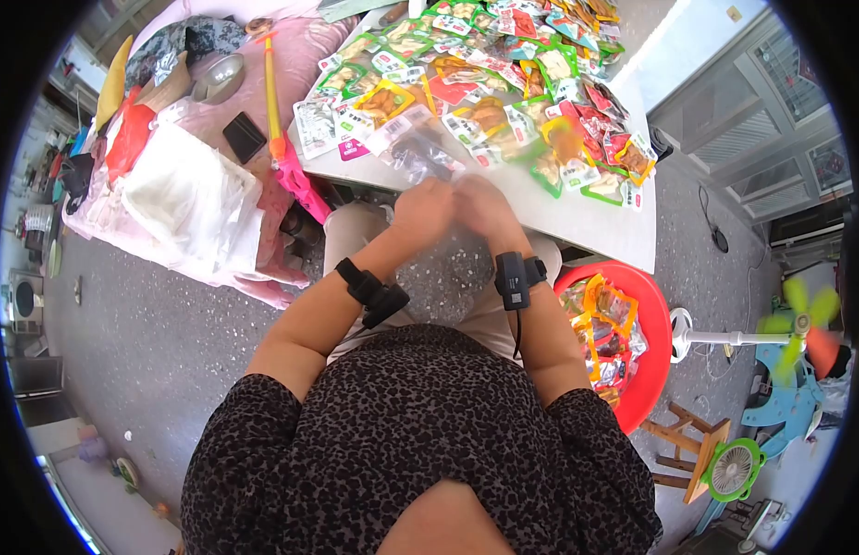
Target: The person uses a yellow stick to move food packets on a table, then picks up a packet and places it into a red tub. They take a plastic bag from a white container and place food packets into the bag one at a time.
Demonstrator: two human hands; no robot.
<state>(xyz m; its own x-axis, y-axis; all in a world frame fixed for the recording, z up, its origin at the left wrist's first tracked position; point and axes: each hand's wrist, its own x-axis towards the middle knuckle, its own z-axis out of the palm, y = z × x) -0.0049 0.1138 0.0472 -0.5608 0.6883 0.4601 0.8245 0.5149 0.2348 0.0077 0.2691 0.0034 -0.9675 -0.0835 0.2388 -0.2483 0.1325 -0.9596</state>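
Both hands are close together at the front edge of a white table. My left hand is closed at the lower edge of a clear plastic pouch with dark contents. Beside it, my right hand is blurred by motion, and its fingers cannot be made out. An orange and green food packet, also blurred, lies to the right of the hands. Behind them, many colourful food packets are heaped across the table.
A red tub of packets stands at the lower right, near a wooden stool and a green fan. At the left, a pink-covered surface holds white plastic bags, a black wallet-like item and a metal bowl.
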